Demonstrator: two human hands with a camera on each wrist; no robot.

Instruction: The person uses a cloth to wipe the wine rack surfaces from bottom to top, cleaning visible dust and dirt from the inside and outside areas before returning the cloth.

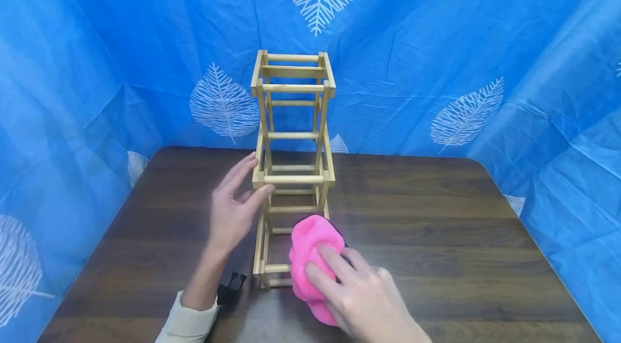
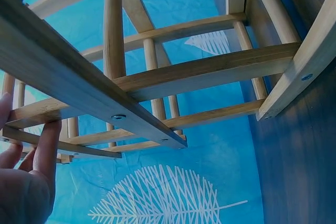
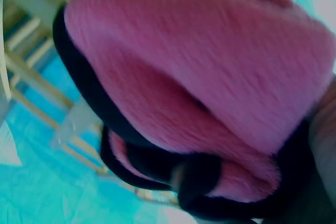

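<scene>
Cloth [image 1: 312,256] fills your right hand [image 1: 371,292], fingers curled, while your left hand [image 1: 234,207] pinches a wooden rack [image 1: 293,179] before the tabletop's [image 1: 436,224] far edge.

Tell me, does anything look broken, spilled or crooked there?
Nothing stands out. The wooden rack looks upright, with no break or spill showing; the left hand grips it, the right hand holds a bunched pink cloth.

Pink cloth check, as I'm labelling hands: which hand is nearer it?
Right: the right hand grips the cloth; the left hand is apart from it, holding the rack farther up.
</scene>
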